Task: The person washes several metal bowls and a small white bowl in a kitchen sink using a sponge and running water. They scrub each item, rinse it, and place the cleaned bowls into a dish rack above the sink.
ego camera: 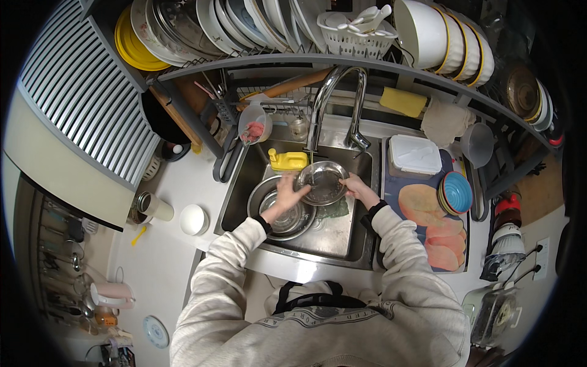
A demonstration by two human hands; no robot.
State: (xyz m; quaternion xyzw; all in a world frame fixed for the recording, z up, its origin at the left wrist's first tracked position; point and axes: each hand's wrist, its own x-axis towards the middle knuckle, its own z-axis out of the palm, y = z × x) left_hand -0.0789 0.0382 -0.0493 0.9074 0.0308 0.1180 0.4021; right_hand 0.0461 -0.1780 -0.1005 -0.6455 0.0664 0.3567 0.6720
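My right hand (354,185) grips the right rim of a shallow stainless steel bowl (323,183), tilted under the chrome faucet (321,105), from which a thin stream of water runs into it. Blurred, with its fingers spread, my left hand (290,192) is at the bowl's left edge; whether the thumb touches the rim I cannot tell. Below that hand, a larger steel basin (257,220) with another metal dish inside rests in the sink (330,241). A yellow bottle (289,160) lies behind them. Greenish mesh or cloth (335,208) shows on the sink floor beneath the held bowl.
Overhead runs a grey dish rack (284,58) loaded with plates and bowls. Right of the sink are a lidded white container (415,155), stacked bowls (455,192) and a patterned mat (396,220). A white bowl (193,219) stands on the left counter; a strainer cup (254,124) sits behind the sink.
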